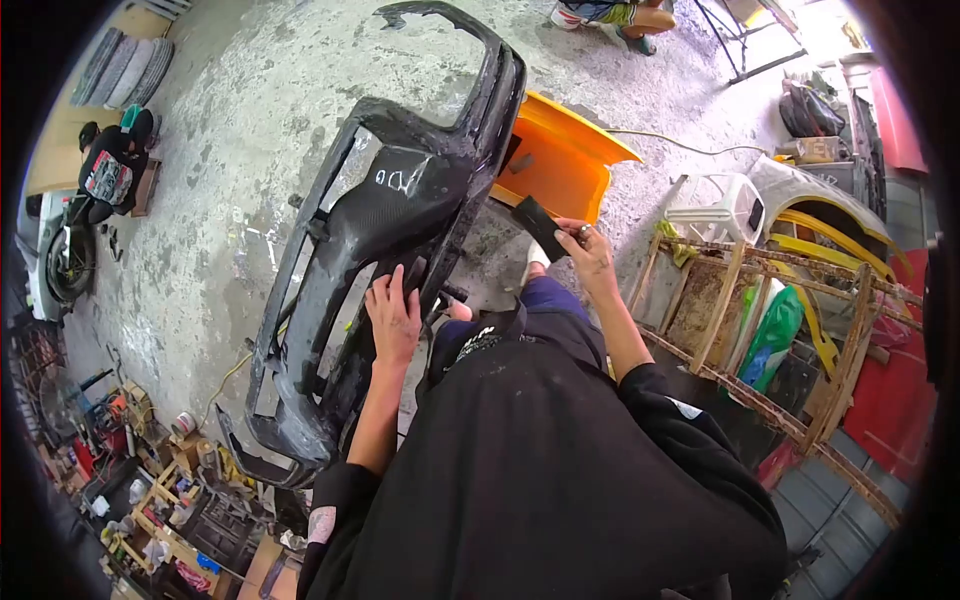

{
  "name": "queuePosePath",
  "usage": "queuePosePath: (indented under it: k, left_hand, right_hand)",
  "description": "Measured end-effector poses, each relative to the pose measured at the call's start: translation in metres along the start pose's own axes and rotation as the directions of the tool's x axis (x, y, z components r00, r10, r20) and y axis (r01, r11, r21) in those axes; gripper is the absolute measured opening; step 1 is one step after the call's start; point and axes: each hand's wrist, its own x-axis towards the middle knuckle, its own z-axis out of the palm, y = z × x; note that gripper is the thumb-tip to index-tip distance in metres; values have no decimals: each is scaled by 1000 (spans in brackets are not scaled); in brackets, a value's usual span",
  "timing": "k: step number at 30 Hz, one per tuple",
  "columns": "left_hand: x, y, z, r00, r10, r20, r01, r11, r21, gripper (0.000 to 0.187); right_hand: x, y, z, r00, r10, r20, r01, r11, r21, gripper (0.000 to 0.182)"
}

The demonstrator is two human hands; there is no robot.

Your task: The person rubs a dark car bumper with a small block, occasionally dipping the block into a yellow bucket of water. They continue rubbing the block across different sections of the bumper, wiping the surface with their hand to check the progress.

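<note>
While the right hand (592, 255) grips a dark flat block (540, 228) by one end, thumb and fingers closed on it, the left hand (395, 315) lies on the near side of the black bumper (400, 200). Left grip: fingers extended together, a dark shape by the tips; cannot tell whether they hold it. Bumper lengthwise in front of and to the left of the wearer; its support is hidden.

Step in hand, as judged: steadying or feeling the bumper, block held off its surface. Bringing block to bumper would call for a leftward reach past the near rim, whose openings and projecting bits could snag it.

Outward: orange panel (590, 182) just beyond the block, partly behind the bumper; cable (690, 145) on the floor (250, 120). Rusty frame (735, 300) and white stool (715, 212) limit room rightward. Another person (112, 175) crouches well apart, far left.
</note>
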Motion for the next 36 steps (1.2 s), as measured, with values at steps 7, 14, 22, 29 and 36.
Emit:
queuePosePath:
  k: [7, 14, 22, 29, 36]
  left_hand:
    - [79, 102, 69, 952, -27, 303, 170, 875, -454, 36]
    - [64, 136, 252, 786, -250, 566, 490, 810, -322, 35]
    - [-44, 143, 194, 810, -526, 257, 586, 718, -377, 30]
    - [-157, 142, 107, 564, -797, -215, 713, 602, -359, 26]
    - [-214, 134, 104, 304, -923, -236, 782, 383, -492, 23]
  right_hand:
    - [72, 53, -101, 978, 140, -155, -159, 980, -117, 27]
    - [152, 95, -186, 992, 120, -25, -122, 937, -326, 25]
    - [227, 97, -239, 927, 177, 332, -45, 928, -369, 31]
    - [247, 46, -154, 757, 199, 623, 21, 944, -328, 34]
    - [212, -18, -87, 665, 88, 742, 213, 930, -300, 30]
